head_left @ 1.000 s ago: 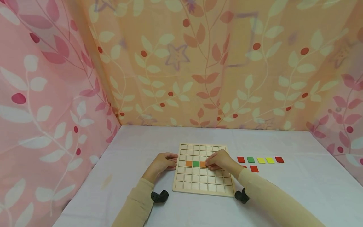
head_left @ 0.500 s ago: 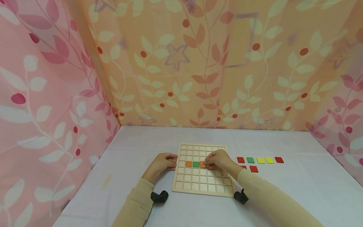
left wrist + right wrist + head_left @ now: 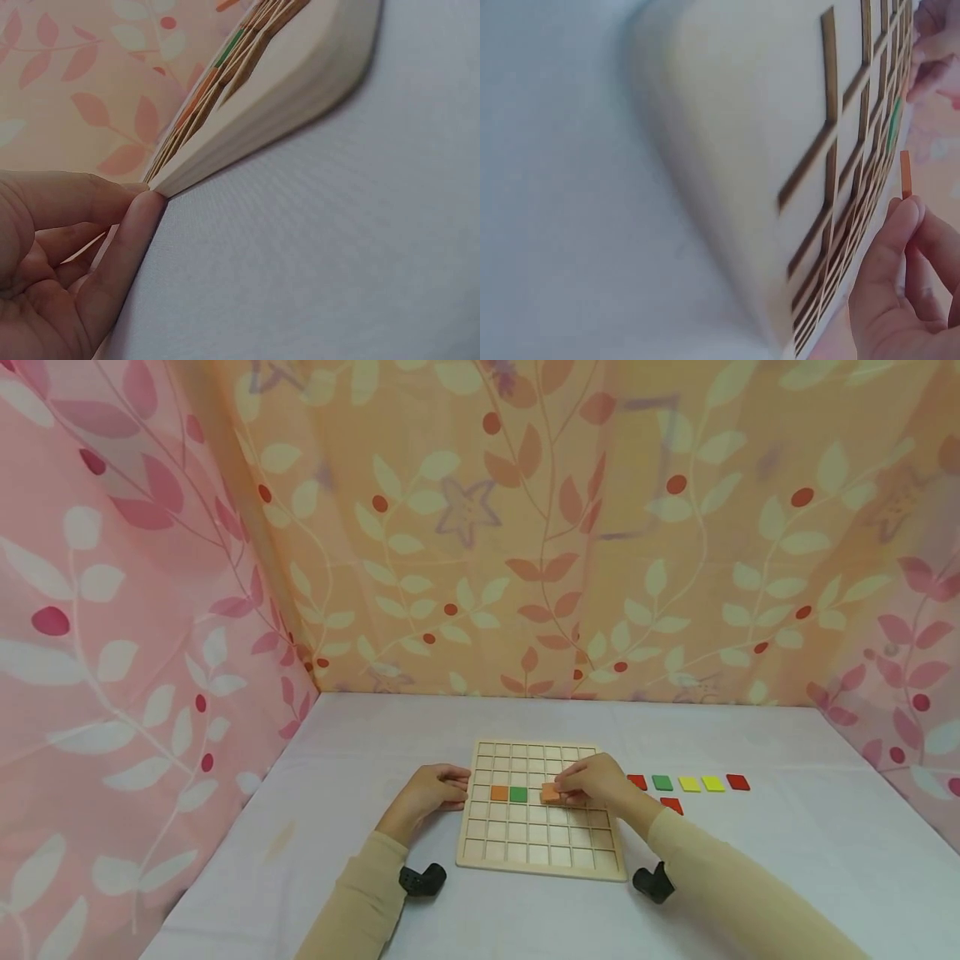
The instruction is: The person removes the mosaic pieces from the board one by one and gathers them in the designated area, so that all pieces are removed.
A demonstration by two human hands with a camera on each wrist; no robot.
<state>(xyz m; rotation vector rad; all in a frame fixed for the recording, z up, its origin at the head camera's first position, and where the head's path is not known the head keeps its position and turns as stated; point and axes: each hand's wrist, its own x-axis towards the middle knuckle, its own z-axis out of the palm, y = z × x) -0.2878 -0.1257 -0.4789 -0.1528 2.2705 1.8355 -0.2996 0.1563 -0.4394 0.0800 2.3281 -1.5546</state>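
Note:
A pale wooden grid board (image 3: 536,873) lies flat on the table. My left hand (image 3: 429,793) holds it at the left side; in the left wrist view the thumb and forefinger (image 3: 82,199) meet at its edge. Over the board, my right hand (image 3: 594,781) pinches a thin square orange tile (image 3: 551,792) between thumb and fingertips. In the right wrist view that orange tile (image 3: 906,174) stands out past the fingertips, clear of the grid. Another orange tile (image 3: 499,793) and a green tile (image 3: 518,794) sit side by side in squares of the same row.
Right of the board lie loose tiles: a green tile (image 3: 662,782), two yellow tiles (image 3: 701,784) and several red ones, including a red tile (image 3: 738,782); my right hand partly covers some. A patterned curtain (image 3: 465,568) stands behind the white-covered table (image 3: 360,735).
The orange tile right of the green one has come up out of its square in my right hand and shifted right, leaving that square bare. My left hand has stayed put.

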